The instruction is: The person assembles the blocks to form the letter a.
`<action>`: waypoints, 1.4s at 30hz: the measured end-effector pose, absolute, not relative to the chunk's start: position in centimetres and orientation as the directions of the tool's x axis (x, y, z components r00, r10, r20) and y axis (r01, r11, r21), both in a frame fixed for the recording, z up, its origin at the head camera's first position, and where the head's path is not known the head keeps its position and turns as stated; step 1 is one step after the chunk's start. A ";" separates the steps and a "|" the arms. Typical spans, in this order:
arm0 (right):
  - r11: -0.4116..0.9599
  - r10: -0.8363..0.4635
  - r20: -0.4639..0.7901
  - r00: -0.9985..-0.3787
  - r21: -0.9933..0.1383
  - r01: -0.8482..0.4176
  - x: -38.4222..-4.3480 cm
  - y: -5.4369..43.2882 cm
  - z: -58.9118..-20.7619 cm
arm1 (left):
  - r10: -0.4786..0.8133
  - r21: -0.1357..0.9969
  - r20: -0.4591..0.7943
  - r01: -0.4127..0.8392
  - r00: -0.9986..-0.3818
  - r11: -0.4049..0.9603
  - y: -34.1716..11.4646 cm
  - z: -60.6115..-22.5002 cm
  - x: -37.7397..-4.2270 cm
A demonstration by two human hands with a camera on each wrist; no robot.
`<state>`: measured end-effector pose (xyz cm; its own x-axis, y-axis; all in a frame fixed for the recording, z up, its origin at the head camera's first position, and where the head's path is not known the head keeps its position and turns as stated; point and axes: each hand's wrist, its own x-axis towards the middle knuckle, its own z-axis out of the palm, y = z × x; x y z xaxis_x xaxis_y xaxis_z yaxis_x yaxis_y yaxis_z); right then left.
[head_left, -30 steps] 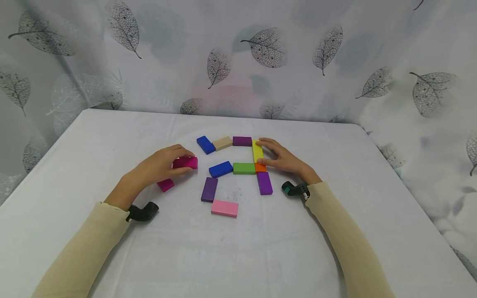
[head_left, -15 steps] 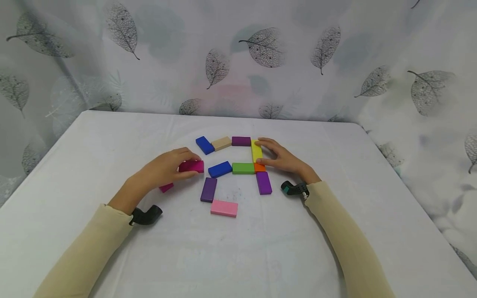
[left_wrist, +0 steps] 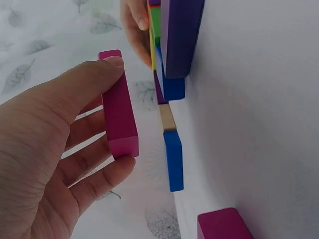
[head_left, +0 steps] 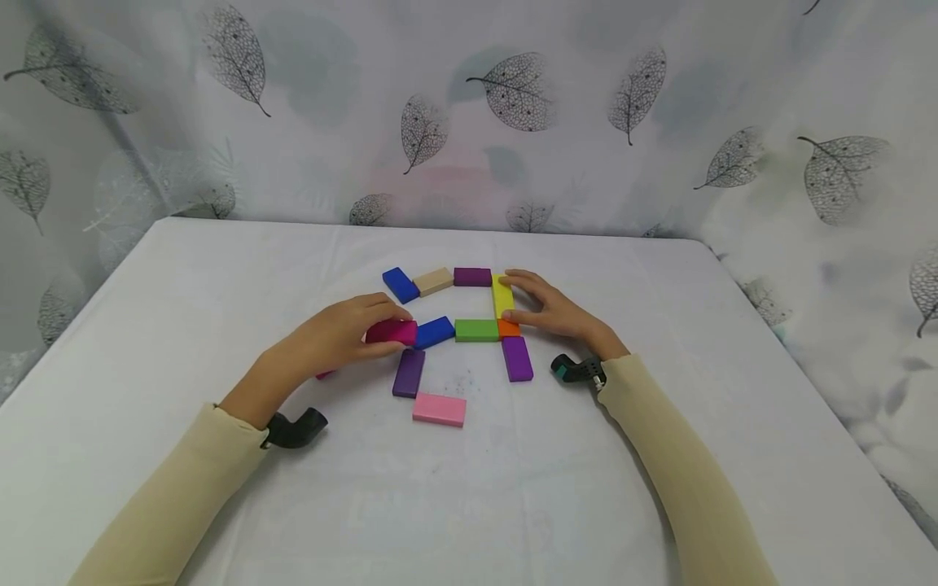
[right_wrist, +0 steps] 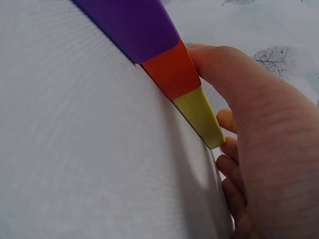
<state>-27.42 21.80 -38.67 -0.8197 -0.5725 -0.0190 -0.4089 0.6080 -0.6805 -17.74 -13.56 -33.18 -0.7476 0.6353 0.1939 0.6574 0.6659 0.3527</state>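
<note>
My left hand (head_left: 333,334) pinches a magenta wooden block (left_wrist: 118,109) between thumb and fingertips. In the left wrist view that block hangs off the table. From the head view it is at the left end of a blue block (head_left: 436,333); contact cannot be told. My right hand (head_left: 553,311) rests at the yellow block (head_left: 501,296), fingertips at its far end. Its thumb lies by the small orange block (right_wrist: 172,69). A green block (head_left: 476,330) adjoins the orange one, and a purple block (head_left: 518,359) lies just below it.
A maroon-purple block (head_left: 472,277), a beige block (head_left: 433,281) and another blue block (head_left: 400,285) form the back row. Nearer lie a dark purple block (head_left: 409,373) and a pink block (head_left: 439,409). Another magenta block (left_wrist: 224,225) lies under my left hand. Leaf-patterned cloth (head_left: 315,146) hangs behind the white table.
The left hand has carried the magenta block rightward to the blue block's left end, covering more of the other magenta block. My right hand keeps its place.
</note>
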 end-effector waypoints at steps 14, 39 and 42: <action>0.616 -0.565 -0.032 -0.824 -0.681 -0.396 -27.2 21.9 -38.3 | 0.694 0.315 0.231 0.727 -0.682 0.610 -12.1 -32.6 -17.1; 0.621 -0.565 -0.040 -0.824 -0.679 -0.393 -27.4 21.8 -38.6 | 0.777 0.263 0.164 0.786 -0.608 0.559 -8.6 -32.4 -16.5; 0.617 -0.568 -0.038 -0.822 -0.681 -0.395 -27.4 21.9 -38.6 | 0.783 0.255 0.160 0.792 -0.601 0.555 -8.2 -32.4 -16.5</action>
